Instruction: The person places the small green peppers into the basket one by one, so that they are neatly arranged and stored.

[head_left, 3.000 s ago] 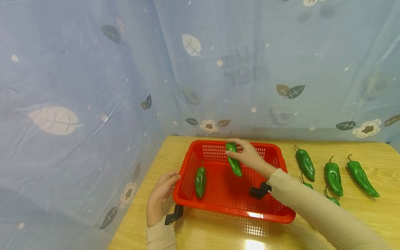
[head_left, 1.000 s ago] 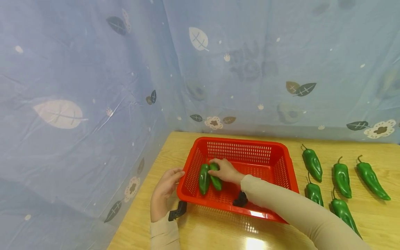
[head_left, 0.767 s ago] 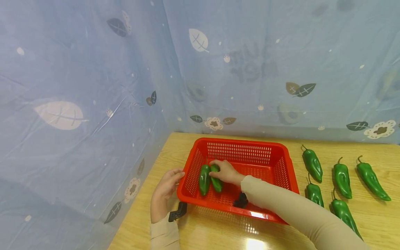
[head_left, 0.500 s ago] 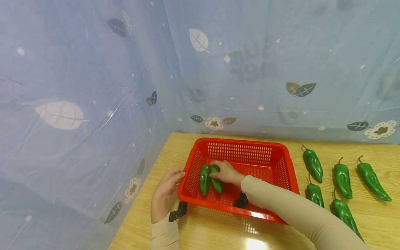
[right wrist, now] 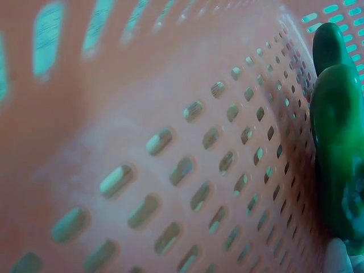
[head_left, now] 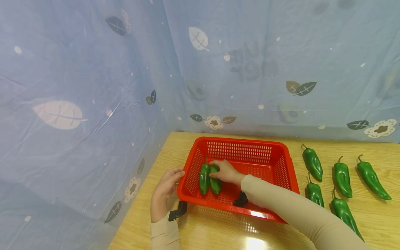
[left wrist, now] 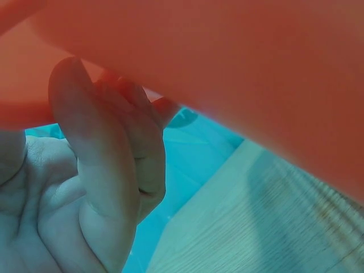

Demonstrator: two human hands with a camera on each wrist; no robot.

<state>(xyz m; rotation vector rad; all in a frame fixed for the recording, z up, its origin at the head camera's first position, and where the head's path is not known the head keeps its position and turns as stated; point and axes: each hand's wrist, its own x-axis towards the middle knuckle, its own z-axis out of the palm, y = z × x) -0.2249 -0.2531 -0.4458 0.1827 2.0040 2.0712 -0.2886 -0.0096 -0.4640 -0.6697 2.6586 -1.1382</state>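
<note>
Inside the red basket (head_left: 237,208), two green peppers lie side by side near its left wall. My right hand (head_left: 225,171) pinches the right one (head_left: 215,186) between thumb and fingers; the other pepper (head_left: 204,179) lies just left of it. In the right wrist view both peppers show at the right edge, the nearer one (right wrist: 338,148) partly covering the farther one (right wrist: 329,45), with a fingertip below. My left hand (head_left: 165,190) holds the basket's left rim. The left wrist view shows the left hand's fingers (left wrist: 108,165) bent against the basket's side (left wrist: 227,74).
Several green peppers lie on the wooden table right of the basket, among them one near the back (head_left: 312,164) and one at the far right (head_left: 372,180). A patterned blue sheet (head_left: 243,69) hangs behind and on the left.
The right hand has carried its pepper from above the basket's middle down to the left, beside the other pepper. Over the last second, that pepper has turned slightly. The left hand stays at the rim.
</note>
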